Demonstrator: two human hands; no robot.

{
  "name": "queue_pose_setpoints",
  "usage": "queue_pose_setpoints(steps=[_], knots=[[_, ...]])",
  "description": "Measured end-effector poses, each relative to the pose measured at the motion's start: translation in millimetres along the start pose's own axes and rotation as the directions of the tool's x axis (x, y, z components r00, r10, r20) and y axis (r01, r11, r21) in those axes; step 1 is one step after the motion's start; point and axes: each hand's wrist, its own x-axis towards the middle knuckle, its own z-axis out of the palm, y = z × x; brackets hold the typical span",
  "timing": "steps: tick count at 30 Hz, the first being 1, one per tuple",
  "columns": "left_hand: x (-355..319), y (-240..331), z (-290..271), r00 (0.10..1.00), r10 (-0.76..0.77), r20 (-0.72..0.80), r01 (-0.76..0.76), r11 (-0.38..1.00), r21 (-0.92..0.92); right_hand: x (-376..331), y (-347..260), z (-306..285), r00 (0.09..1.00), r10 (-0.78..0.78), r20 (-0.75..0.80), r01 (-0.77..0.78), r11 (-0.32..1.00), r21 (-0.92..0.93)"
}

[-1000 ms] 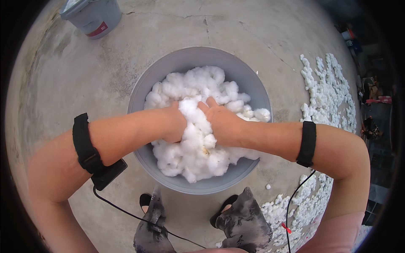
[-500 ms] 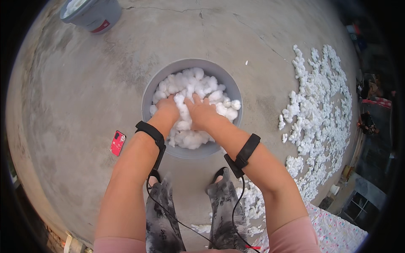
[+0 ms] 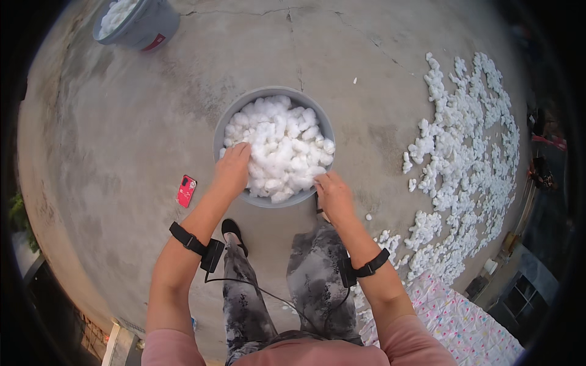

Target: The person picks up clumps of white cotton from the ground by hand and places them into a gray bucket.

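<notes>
A round grey bucket (image 3: 222,131) stands on the floor before me, filled nearly to its rim with fluffy white cotton (image 3: 278,143). At its near left side my left hand (image 3: 234,168) lies over the rim, fingers together and bent against the edge of the cotton. My right hand (image 3: 334,195) is closed at the near right rim, its fingertips curled beside the cotton. The thumbs and the undersides of both hands are largely hidden.
Loose cotton (image 3: 452,177) spreads over the concrete on the right, beside a spotted cloth (image 3: 455,317). A red phone (image 3: 187,191) lies left of the bucket. Another grey bucket (image 3: 143,27) holding cotton stands far left. Cables (image 3: 262,285) run from my arm straps.
Both hands have come up out of the cotton and parted to opposite sides of the rim. The cotton surface now shows whole. My feet and legs have shifted, and the view has moved slightly.
</notes>
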Motion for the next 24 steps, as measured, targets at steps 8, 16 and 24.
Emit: queue_pose_setpoints(steps=[8, 16, 24], knots=[[-72.6, 69.7, 27.0, 0.926, -0.306, -0.222, 0.225, 0.919, -0.324, 96.2, 4.2, 36.8, 0.725, -0.323, 0.608, 0.648, 0.619, -0.444], [-65.8, 93.7, 92.9, 0.912, -0.408, -0.049, 0.368, 0.865, -0.341, 96.9, -4.0, 10.0, 0.771, -0.221, 0.597, 0.503, 0.786, -0.358], [-75.6, 90.5, 70.0, 0.926, -0.329, -0.185, 0.287, 0.932, -0.221, 12.7, 132.2, -48.5, 0.988, 0.149, -0.031, -0.144, 0.980, 0.135]])
